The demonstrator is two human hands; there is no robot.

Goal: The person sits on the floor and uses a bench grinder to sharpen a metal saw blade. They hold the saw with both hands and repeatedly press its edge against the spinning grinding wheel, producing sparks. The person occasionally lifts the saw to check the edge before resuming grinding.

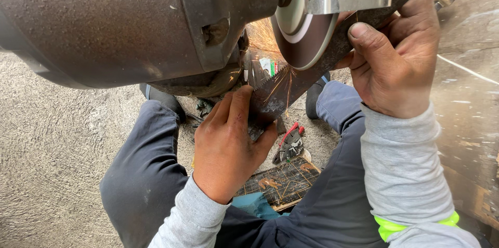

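Grinder motor housing (104, 19) fills the top, closest to the lens. Left hand (228, 144) pinches the lower end of a toothed saw blade (291, 79); right hand (397, 55) grips the upper end, thumb on top. Between the hands, blade touches grinding wheel (306, 35) — sparks. Pliers (291, 144) just right of left hand, on concrete floor (52, 149).

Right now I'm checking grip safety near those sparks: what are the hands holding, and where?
Both hold a toothed saw blade against the grinding wheel: left hand grips its lower end, right hand its upper part.
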